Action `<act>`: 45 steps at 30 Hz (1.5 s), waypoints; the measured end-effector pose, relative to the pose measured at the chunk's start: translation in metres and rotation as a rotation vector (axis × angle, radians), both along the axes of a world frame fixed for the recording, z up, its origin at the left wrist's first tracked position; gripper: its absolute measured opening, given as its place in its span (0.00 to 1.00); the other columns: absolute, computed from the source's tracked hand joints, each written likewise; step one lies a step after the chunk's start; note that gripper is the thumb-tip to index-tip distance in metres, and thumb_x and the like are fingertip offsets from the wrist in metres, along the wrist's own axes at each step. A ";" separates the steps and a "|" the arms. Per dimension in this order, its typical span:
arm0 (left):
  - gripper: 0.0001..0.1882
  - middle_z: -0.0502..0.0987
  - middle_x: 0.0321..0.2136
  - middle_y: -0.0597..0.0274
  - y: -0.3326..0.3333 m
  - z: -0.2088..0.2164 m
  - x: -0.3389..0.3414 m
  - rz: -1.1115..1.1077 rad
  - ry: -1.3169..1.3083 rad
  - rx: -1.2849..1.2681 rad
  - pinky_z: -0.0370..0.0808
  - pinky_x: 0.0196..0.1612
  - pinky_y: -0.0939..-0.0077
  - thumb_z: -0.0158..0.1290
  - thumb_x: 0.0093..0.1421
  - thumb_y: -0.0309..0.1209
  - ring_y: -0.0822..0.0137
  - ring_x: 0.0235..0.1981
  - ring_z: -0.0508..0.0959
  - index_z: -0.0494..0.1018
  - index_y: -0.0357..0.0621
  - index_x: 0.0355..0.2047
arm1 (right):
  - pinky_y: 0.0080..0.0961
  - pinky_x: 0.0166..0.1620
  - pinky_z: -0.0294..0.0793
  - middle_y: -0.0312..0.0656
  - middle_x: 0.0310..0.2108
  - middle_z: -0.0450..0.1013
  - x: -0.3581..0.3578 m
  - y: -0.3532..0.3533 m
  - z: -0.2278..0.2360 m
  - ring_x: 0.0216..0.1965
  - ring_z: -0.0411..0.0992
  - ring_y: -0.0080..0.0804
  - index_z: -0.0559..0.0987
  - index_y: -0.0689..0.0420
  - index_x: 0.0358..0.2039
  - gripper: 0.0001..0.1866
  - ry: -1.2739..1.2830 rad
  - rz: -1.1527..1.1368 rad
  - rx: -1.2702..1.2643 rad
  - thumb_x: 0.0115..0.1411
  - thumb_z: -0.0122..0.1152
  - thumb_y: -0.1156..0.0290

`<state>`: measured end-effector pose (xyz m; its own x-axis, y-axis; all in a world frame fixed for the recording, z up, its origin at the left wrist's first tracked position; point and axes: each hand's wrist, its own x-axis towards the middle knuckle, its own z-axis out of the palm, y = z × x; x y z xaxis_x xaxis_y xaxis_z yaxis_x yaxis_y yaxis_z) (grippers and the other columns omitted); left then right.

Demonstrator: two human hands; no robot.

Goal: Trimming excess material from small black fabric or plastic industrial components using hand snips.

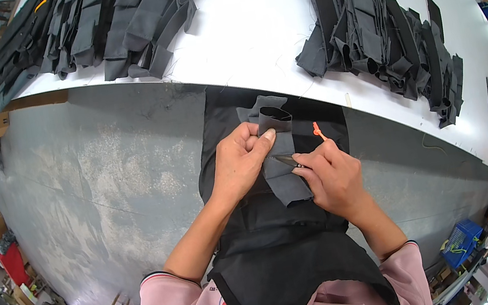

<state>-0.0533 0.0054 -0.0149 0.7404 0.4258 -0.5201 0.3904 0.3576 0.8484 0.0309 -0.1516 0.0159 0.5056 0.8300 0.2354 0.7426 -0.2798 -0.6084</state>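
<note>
Shows first, at upper left on the white tabletop [248, 17], a row of overlapping dark grey fabric strips [146, 21]

Grips with the left hand [237, 160], thumb on top and fingers curled in, a folded grey fabric band [281, 143], catching it by the left side near its looped far end

Keeps that band over the black apron [261, 220], on the near side of the table edge, long axis running from the loop back toward the torso, near end slanting slightly right; sets it between both hands, just right of the left thumb and touching the left hand

Holds in the right hand [334, 176], fingers closed, a small pointed tool, probably thread snips [287, 161], dark blade aimed left and slightly away from the body, across the band's long axis rather than along it; brings the tip over the band, on the torso side of the left thumb; cannot tell whether touching or just above

Leaves an orange-red end piece [318, 130] jutting past the right knuckles

Has further bundled strips [365, 31] at upper right, well apart from the right hand
</note>
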 end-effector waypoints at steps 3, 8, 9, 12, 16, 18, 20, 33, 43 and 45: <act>0.10 0.60 0.15 0.82 -0.003 0.004 0.002 0.034 0.011 -0.024 0.52 0.21 0.88 0.54 0.60 0.28 0.88 0.18 0.55 0.66 0.45 0.22 | 0.24 0.23 0.66 0.38 0.24 0.65 -0.004 -0.005 -0.001 0.21 0.68 0.33 0.78 0.57 0.33 0.12 0.115 -0.076 0.056 0.45 0.67 0.74; 0.11 0.60 0.15 0.82 0.000 0.002 0.000 0.023 0.011 0.001 0.51 0.20 0.88 0.54 0.60 0.28 0.88 0.18 0.55 0.66 0.45 0.22 | 0.23 0.23 0.67 0.39 0.24 0.65 -0.003 -0.002 -0.002 0.21 0.67 0.32 0.78 0.57 0.32 0.12 0.140 -0.097 0.082 0.45 0.67 0.75; 0.11 0.60 0.15 0.82 -0.001 0.003 0.002 0.021 0.003 0.017 0.51 0.20 0.87 0.54 0.60 0.28 0.88 0.18 0.55 0.65 0.45 0.22 | 0.23 0.23 0.66 0.40 0.24 0.65 -0.001 -0.001 0.000 0.20 0.67 0.32 0.78 0.57 0.32 0.12 0.162 -0.081 0.057 0.45 0.67 0.76; 0.10 0.66 0.14 0.78 0.001 0.005 0.004 -0.045 0.039 0.026 0.56 0.21 0.85 0.54 0.59 0.33 0.85 0.18 0.59 0.72 0.37 0.30 | 0.22 0.23 0.66 0.40 0.24 0.65 -0.001 0.000 0.006 0.20 0.66 0.32 0.78 0.57 0.32 0.11 0.209 -0.090 0.072 0.45 0.67 0.77; 0.08 0.66 0.17 0.77 0.006 -0.017 -0.001 -0.032 -0.057 -0.077 0.56 0.23 0.86 0.53 0.60 0.33 0.85 0.21 0.60 0.72 0.40 0.30 | 0.20 0.23 0.66 0.40 0.25 0.64 0.003 0.000 0.005 0.20 0.65 0.30 0.77 0.58 0.32 0.11 0.389 -0.152 0.137 0.46 0.66 0.77; 0.07 0.70 0.23 0.74 0.007 -0.032 0.002 0.014 -0.053 -0.266 0.60 0.28 0.86 0.52 0.61 0.33 0.84 0.26 0.64 0.73 0.42 0.33 | 0.19 0.23 0.65 0.40 0.27 0.64 0.007 -0.005 0.002 0.21 0.65 0.28 0.77 0.58 0.34 0.13 0.408 -0.131 0.066 0.46 0.67 0.77; 0.08 0.73 0.30 0.72 0.005 -0.009 0.006 0.021 -0.066 -0.422 0.65 0.36 0.86 0.51 0.62 0.33 0.83 0.32 0.69 0.72 0.42 0.36 | 0.18 0.24 0.66 0.38 0.28 0.64 0.004 -0.006 0.008 0.22 0.66 0.26 0.76 0.57 0.37 0.16 0.574 -0.168 0.124 0.45 0.68 0.77; 0.04 0.72 0.33 0.67 0.130 0.076 0.028 0.005 -0.469 0.684 0.66 0.42 0.83 0.47 0.57 0.25 0.76 0.36 0.70 0.69 0.41 0.33 | 0.17 0.28 0.67 0.39 0.22 0.73 0.096 0.001 0.031 0.24 0.69 0.22 0.77 0.62 0.38 0.08 0.546 -0.405 0.206 0.60 0.52 0.77; 0.21 0.58 0.61 0.51 0.282 0.026 0.033 0.000 0.000 1.414 0.52 0.63 0.65 0.43 0.53 0.18 0.54 0.64 0.55 0.68 0.41 0.49 | 0.42 0.41 0.74 0.52 0.46 0.68 0.188 0.028 -0.009 0.38 0.73 0.54 0.64 0.62 0.54 0.35 -0.090 -0.644 -0.431 0.50 0.64 0.59; 0.20 0.59 0.61 0.49 0.273 0.015 0.030 0.083 -0.029 1.463 0.52 0.63 0.63 0.47 0.56 0.22 0.52 0.64 0.55 0.68 0.41 0.51 | 0.43 0.42 0.74 0.52 0.46 0.68 0.191 0.029 -0.009 0.39 0.73 0.54 0.64 0.62 0.54 0.34 -0.080 -0.674 -0.419 0.50 0.63 0.60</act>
